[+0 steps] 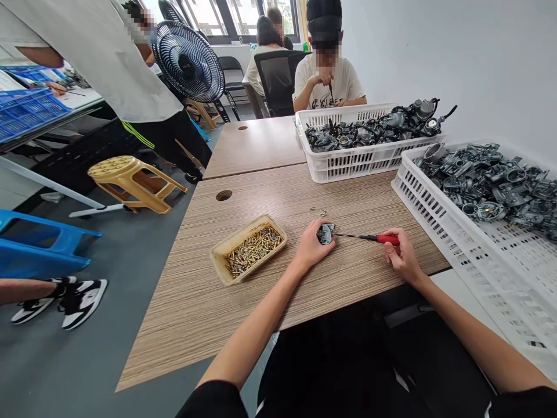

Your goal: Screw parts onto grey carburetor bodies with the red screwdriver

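My left hand [312, 244] is closed round a small grey metal part [325, 234] that rests on the wooden table [261, 191]. My right hand [402, 257] grips the red handle of a screwdriver [383, 238]. Its thin shaft lies level and its tip touches the metal part. A beige tray [217, 255] of small brass screws [253, 249] sits just left of my left hand. A few loose screws [321, 211] lie on the table beyond the part.
At the right, a white basket [439, 215] holds several grey metal parts; a second white basket [348, 162] of similar parts stands behind. A person sits across the table. Another person stands at the left by a black fan [188, 61], a yellow stool [130, 180] and a blue bench [39, 244].
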A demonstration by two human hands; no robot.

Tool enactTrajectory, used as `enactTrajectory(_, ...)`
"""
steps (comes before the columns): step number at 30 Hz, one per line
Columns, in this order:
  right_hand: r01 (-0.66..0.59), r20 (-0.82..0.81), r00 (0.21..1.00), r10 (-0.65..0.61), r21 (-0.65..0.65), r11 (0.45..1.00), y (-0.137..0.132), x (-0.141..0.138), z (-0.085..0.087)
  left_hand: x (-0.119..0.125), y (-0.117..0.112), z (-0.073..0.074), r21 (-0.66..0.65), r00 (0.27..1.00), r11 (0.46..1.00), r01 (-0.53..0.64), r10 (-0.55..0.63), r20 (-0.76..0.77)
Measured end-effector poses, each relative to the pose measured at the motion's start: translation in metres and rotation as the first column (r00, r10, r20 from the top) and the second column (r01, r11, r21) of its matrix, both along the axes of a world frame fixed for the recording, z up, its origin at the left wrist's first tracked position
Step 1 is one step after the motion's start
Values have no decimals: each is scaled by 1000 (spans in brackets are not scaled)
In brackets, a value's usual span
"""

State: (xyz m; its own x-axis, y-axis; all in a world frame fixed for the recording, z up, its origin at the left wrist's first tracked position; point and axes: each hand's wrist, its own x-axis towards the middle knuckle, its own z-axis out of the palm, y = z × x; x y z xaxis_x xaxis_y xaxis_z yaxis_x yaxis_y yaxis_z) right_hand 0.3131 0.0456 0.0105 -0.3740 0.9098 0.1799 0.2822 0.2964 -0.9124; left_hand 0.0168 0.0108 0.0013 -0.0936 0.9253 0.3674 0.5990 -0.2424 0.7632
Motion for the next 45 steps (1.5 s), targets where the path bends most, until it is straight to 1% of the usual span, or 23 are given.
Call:
enactTrajectory(8, 17, 8, 1000, -17, 25, 1000, 1, 0, -2, 0, 0, 0, -10, 1000, 1000, 6, -6, 2)
enactTrajectory(14, 4, -9, 1000, -4, 35, 999, 1, 0, -4, -1, 1, -1, 7, 1000, 1000, 9, -9, 2)
enactTrajectory(19, 11, 11, 1000, -12, 55, 998, 3, 1, -4, -1, 1, -2, 4, 1000, 1000, 5, -5, -4)
enactTrajectory(27, 49, 67, 996, -52, 55, 997, 4, -1, 2, -3, 2, 0, 17, 999, 999, 36, -36, -20)
enactTrajectory(32, 15, 73, 997, -20, 61, 998, 3, -3, 9, -4, 2, -1, 50, 999, 998, 42, -42, -13)
enactTrajectory(35, 4, 99, 995, -13, 89, 996, 3, -4, 11, -5, 3, -2, 52, 999, 998, 41, -41, -13)
enactTrajectory(39, 24, 175, 984, -46, 128, 991, 3, -4, 13, -5, 3, -2, 48, 999, 998, 30, -30, -16)
enactTrajectory(42, 27, 199, 979, -49, 114, 993, 2, -4, 13, -5, 3, -2, 49, 999, 998, 26, -25, -19)
enactTrajectory(45, 8, 191, 981, -24, 84, 996, 2, -4, 14, -5, 2, -1, 41, 999, 999, 29, -28, -25)
